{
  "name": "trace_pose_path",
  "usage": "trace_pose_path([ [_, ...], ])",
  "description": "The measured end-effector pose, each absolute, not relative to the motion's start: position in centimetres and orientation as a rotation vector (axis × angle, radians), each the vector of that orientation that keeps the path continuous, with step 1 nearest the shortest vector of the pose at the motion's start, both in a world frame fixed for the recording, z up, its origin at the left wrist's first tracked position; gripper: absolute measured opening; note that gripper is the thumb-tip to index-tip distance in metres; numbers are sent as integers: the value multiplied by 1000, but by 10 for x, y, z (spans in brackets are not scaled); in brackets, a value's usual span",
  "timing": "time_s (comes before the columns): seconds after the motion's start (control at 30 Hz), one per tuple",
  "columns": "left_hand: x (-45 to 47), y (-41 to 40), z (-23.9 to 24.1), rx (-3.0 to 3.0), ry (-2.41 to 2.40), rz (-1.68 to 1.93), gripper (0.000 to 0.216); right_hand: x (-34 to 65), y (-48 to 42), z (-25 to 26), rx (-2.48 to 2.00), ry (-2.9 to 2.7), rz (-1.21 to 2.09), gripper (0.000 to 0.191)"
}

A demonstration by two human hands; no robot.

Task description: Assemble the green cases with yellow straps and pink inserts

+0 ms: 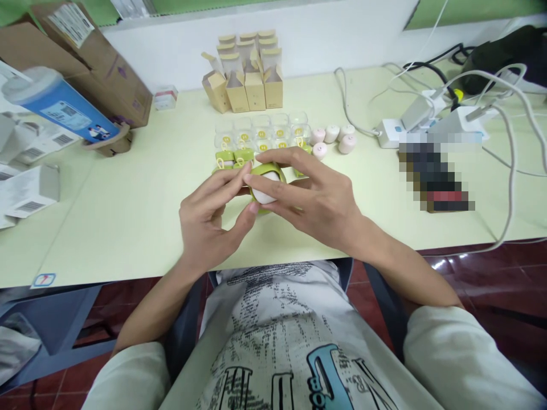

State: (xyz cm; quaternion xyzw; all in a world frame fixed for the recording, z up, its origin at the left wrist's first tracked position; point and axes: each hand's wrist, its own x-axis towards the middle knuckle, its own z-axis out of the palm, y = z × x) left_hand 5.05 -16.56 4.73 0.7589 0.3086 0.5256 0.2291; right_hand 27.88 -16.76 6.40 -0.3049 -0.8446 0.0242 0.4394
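Between both hands, above the table's front part, is a small rounded white case [265, 192] with a green sleeve [265, 168] around it. My left hand [213, 213] pinches its left side with thumb and fingertips. From the right, my right hand [318, 196] grips it, fingers across its top and front. Just beyond the hands lie several green-covered pieces with yellow loops [233, 158], partly hidden by my fingers. Behind these stand rows of clear plastic cups [261, 128] with yellow round marks. Several pale pink and white rounded pieces [331, 134] sit to their right.
Open cardboard boxes [255, 91] stand against the wall. At left are a blue canister [72, 108], a large carton [115, 80] and white boxes [34, 191]. Chargers and white cables [448, 117] spread over the right side, near a pixelated object [436, 176].
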Motion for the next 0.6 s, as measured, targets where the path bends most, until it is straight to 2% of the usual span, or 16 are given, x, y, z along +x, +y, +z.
trace_pose_path([
  [0.1,50,-168,51,2075,859,1442,46,278,-170,65,-786,-2085,38,39],
  [0.23,51,-170,54,2073,833,1484,46,275,-175,65,-760,-2049,-20,30],
  [0.6,50,-168,54,2092,884,1454,43,275,-173,68,-793,-2065,6,30],
])
